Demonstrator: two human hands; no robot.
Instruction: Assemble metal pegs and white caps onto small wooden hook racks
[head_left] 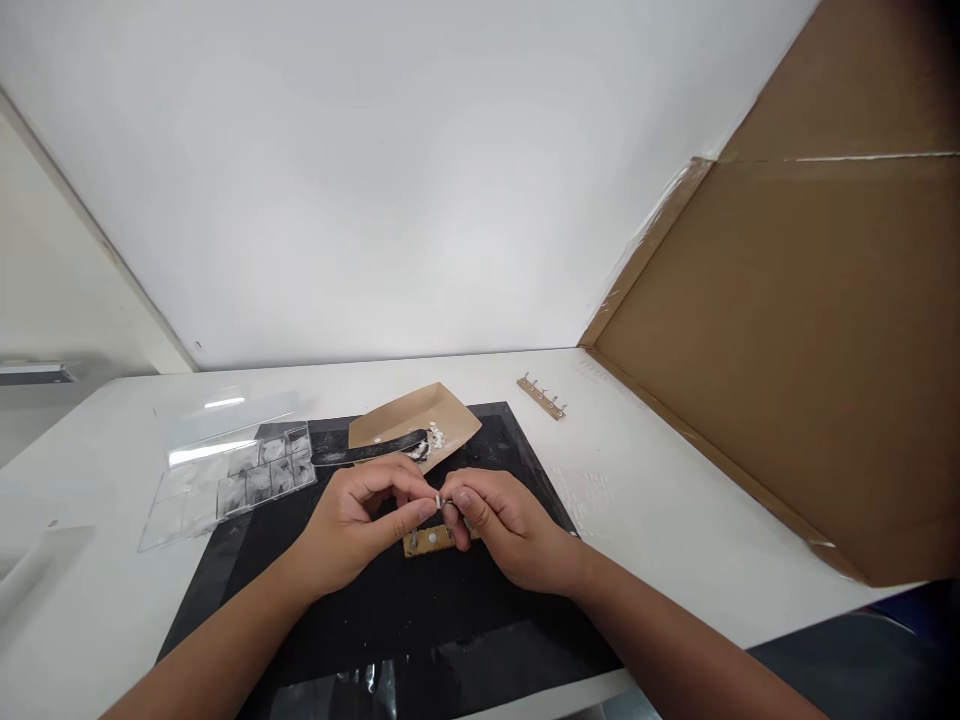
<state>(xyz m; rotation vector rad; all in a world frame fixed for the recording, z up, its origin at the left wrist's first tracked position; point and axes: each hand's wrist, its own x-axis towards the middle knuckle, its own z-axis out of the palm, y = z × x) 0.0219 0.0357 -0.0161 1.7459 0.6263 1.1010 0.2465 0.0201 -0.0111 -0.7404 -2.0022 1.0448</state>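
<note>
My left hand point(352, 525) is closed in a pinch on a small pale piece point(439, 501), too small to make out fully. Fingertips of my right hand point(517, 530) meet it from the other side, closed on a thin dark stem point(450, 503). Right below the fingers, a light wooden strip point(421, 545) with upright metal pegs lies on the black mat point(390, 620); the right hand partly covers it. Just beyond the hands, a black nail file point(367, 450) rests partly on a brown cardboard tray point(416, 403), which holds small white bits point(436, 437).
On the left stands an open clear compartment box point(266, 475) holding translucent pieces. A second wooden strip with pegs point(541, 397) lies on the white table point(645, 500) at the back right. A large cardboard panel point(810, 350) borders the right side; a white wall point(420, 180) rises behind.
</note>
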